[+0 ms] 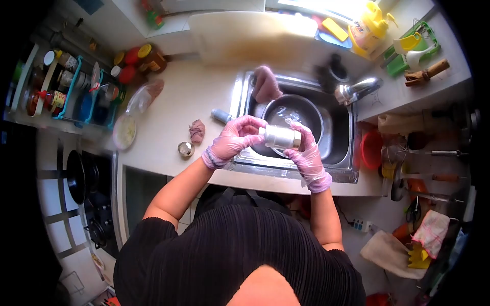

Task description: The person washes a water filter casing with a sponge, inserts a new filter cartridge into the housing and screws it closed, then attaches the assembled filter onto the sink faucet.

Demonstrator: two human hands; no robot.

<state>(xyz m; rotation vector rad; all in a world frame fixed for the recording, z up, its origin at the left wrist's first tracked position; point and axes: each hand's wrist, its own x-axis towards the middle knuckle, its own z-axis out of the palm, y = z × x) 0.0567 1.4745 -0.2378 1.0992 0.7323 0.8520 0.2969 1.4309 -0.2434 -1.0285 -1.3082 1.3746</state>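
Above the sink's front edge I hold a silvery-white cylinder (279,137) level, with a shiny metal collar at its right end. My left hand (236,138), in a thin clear plastic glove, is closed with its fingertips on the cylinder's narrow left end. Gloved the same way, my right hand (306,153) grips the collared end between thumb and fingers. Left of the sink, a grey-blue cylindrical piece (221,116) lies behind my left hand. A round metal fitting (186,149) and a crumpled pinkish cloth (197,131) rest on the counter.
A metal basin (317,115) stands in the steel sink (348,137), under the faucet (357,91). A pink cloth (266,84) hangs over the back rim. Jars (151,57) and a plate (124,132) occupy the left counter; a yellow pump bottle (368,30) stands at back right.
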